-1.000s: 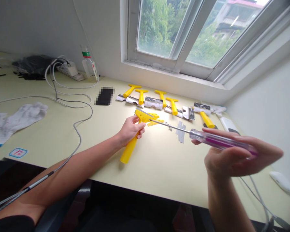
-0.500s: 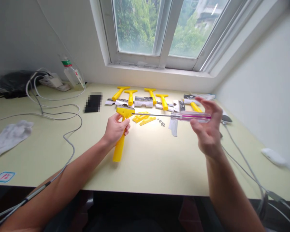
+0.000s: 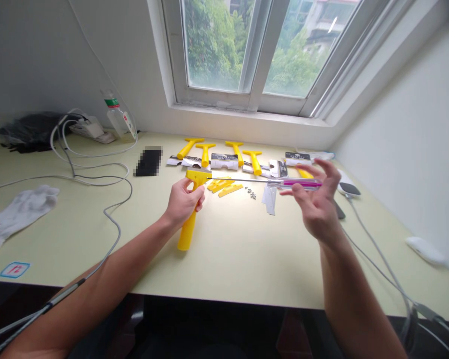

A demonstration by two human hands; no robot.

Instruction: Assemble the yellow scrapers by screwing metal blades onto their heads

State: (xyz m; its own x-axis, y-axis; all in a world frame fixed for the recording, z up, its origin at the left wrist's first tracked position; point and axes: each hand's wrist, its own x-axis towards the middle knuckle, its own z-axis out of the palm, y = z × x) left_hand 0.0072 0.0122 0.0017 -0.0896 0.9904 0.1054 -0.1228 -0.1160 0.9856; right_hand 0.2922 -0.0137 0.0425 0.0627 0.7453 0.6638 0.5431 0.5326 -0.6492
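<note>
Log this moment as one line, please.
left hand: holds scraper | right hand: holds screwdriver, tip at scraper head | table: yellow strips, screws, blades

Left of the screwdriver point(image 3: 279, 184) I see the scraper point(image 3: 187, 232); on the worktop point(image 3: 247, 259), screws point(image 3: 253, 196) lie between strips point(image 3: 230, 190) and blades point(image 3: 271, 202), packets point(image 3: 224, 160) behind them, a glove point(image 3: 22, 212) far left.

Blue-edged label point(image 3: 15, 269), red 12; packaging cards point(image 3: 224, 160), print too small
</note>
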